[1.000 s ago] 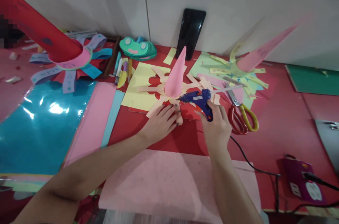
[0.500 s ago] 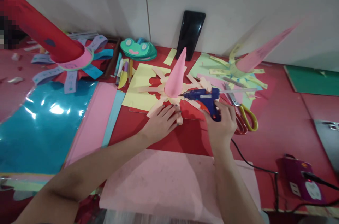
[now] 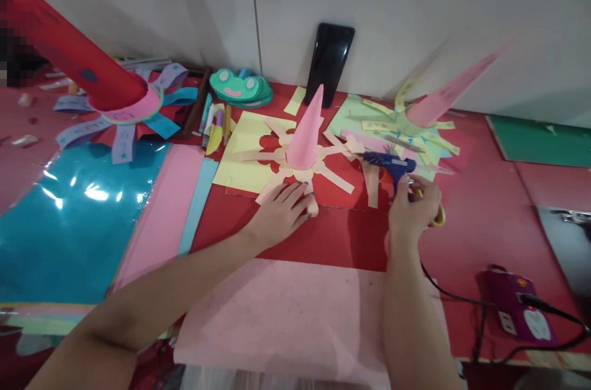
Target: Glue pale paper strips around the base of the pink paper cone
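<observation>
A pink paper cone (image 3: 305, 135) stands upright at the middle of a flower-shaped piece with peach paper strips (image 3: 338, 180) spreading outward. It rests on red and yellow sheets (image 3: 235, 156). My left hand (image 3: 284, 211) lies with fingers spread on the strips just in front of the cone. To the right, my right hand (image 3: 414, 205) is wrapped round a blue glue gun (image 3: 390, 162), whose nozzle points left, apart from the cone. Scissors with a yellow handle (image 3: 439, 215) lie partly hidden behind my right hand.
A black phone (image 3: 330, 64) leans on the wall. Green frog cutouts (image 3: 236, 87) and markers (image 3: 219, 125) lie at the back. Finished-looking cones stand left (image 3: 113, 85) and right (image 3: 455, 88). A purple power socket (image 3: 517, 307) with cords sits at the lower right.
My right hand has moved right with the glue gun, taking its nozzle away from the base of the cone. My left hand has stayed in place.
</observation>
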`<state>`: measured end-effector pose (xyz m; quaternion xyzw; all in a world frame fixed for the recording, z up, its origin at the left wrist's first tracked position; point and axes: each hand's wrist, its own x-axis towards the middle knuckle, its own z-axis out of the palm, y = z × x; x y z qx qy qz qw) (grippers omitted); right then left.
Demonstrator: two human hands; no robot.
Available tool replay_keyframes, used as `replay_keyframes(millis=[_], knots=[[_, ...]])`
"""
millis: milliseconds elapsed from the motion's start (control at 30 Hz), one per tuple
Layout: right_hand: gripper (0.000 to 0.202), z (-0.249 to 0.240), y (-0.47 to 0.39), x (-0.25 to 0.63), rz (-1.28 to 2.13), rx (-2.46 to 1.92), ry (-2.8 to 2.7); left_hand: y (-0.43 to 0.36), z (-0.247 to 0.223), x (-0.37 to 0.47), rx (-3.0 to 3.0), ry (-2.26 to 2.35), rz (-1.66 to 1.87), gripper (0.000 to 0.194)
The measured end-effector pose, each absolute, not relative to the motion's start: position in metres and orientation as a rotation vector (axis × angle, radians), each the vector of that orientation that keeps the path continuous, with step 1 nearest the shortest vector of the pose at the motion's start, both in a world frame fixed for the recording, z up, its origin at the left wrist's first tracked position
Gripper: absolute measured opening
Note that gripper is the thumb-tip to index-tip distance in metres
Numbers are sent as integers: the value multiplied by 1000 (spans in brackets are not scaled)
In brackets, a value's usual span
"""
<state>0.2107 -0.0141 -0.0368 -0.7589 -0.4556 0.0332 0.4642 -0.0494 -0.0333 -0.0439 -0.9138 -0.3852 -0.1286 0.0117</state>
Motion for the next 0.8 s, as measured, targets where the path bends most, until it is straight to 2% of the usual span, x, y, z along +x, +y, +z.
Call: replay_keyframes(millis=[200,400,600,800], knots=[[20,-37,-15,206,-121,-1973,-1205,-33,-47,-49,-2846,-1219,-414,36],[31,-31,-20,184,-161,-1838,-1315,-33,-47,-49,-2849,-1210,-386,36],[35,-38,-29,131,180,-1715,-1609,-34,-47,-49,-2858,-1226,-354,39],[35,-45,-31,117,487,-1745,-1607,-34,-48,-49,-2860,-1261,-372,42]])
